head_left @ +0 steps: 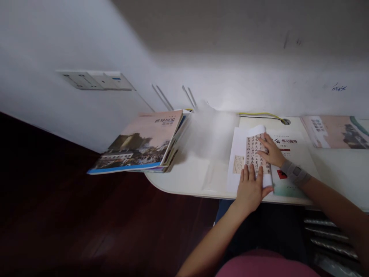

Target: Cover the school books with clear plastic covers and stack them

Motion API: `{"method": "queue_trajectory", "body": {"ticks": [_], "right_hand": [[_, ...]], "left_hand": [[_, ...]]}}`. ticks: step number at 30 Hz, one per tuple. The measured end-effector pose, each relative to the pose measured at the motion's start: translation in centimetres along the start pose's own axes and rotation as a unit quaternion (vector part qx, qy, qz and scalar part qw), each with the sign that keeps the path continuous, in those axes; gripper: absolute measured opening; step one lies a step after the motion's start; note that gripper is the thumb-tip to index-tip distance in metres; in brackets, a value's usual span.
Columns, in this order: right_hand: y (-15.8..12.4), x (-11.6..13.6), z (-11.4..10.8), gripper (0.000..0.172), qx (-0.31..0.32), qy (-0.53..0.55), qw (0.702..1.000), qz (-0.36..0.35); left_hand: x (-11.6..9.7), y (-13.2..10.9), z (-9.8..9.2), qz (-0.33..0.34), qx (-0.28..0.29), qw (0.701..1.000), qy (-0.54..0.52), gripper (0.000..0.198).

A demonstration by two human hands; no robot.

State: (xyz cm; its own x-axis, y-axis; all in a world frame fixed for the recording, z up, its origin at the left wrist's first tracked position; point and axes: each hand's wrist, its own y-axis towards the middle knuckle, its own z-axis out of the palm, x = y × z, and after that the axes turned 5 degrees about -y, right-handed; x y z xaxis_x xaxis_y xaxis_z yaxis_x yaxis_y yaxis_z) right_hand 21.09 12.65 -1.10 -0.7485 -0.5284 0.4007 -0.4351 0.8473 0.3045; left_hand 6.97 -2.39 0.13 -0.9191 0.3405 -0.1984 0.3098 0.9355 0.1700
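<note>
A calligraphy booklet (pixel 238 142) lies on the white desk (pixel 178 182), its page showing columns of brush characters on a tan panel. My left hand (pixel 251 188) rests flat on the lower part of that page, fingers spread. Higher up on the same page, near its right edge, lies my right hand (pixel 271 151), also with outstretched fingers and a grey band on the wrist. Right of the page is a pale cover (pixel 296 165) with Chinese print, a red mark and a green lower edge. Whether it belongs to the same booklet I cannot tell.
At the desk's left end a stack of textbooks (pixel 144 140) overhangs the rounded edge. Beside it is a blurred, translucent whitish shape (pixel 210 130). Another textbook (pixel 336 131) lies at the right. A yellow cable (pixel 259 113) runs along the wall to a round hole (pixel 285 121).
</note>
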Motion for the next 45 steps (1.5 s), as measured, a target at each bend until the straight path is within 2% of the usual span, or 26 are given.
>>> {"method": "queue_trajectory", "body": {"ticks": [8, 14, 21, 24, 27, 32, 35, 40, 45], "right_hand": [[-0.1, -0.2, -0.1, 0.060, 0.021, 0.014, 1.000, -0.014], [0.0, 0.4, 0.0, 0.063, 0.025, -0.026, 0.999, -0.012], [-0.1, 0.3, 0.1, 0.063, 0.039, -0.045, 0.997, -0.046], [-0.2, 0.4, 0.0, 0.062, 0.046, -0.074, 0.995, -0.044], [0.0, 0.8, -0.6, 0.053, 0.081, -0.141, 0.985, -0.057], [2.6, 2.2, -1.3, 0.043, 0.170, -0.210, 0.949, -0.161], [5.1, 3.1, -0.5, 0.044, 0.210, -0.222, 0.939, -0.156], [7.9, 3.8, 1.3, 0.046, 0.218, -0.217, 0.944, -0.120], [7.9, 3.9, 1.7, 0.044, 0.190, -0.193, 0.954, -0.129]], "left_hand": [[0.1, -0.9, 0.3, 0.001, -0.013, 1.000, 0.001, 0.081], [0.9, -0.8, 0.2, -0.032, -0.022, 0.999, -0.005, 0.081], [0.4, -1.2, 0.4, -0.041, -0.036, 0.999, -0.006, 0.081], [0.7, -1.3, 0.1, -0.051, -0.033, 0.998, -0.005, 0.081], [1.3, -1.5, -0.3, -0.027, -0.045, 0.999, -0.001, 0.075], [2.3, -2.3, -0.4, -0.054, -0.053, 0.997, 0.022, 0.058], [2.7, -2.6, -0.4, -0.054, -0.051, 0.997, 0.019, 0.056], [3.2, -2.8, 0.0, -0.046, -0.061, 0.997, 0.011, 0.056], [4.0, -2.8, 0.0, -0.046, -0.071, 0.996, 0.004, 0.055]]}}
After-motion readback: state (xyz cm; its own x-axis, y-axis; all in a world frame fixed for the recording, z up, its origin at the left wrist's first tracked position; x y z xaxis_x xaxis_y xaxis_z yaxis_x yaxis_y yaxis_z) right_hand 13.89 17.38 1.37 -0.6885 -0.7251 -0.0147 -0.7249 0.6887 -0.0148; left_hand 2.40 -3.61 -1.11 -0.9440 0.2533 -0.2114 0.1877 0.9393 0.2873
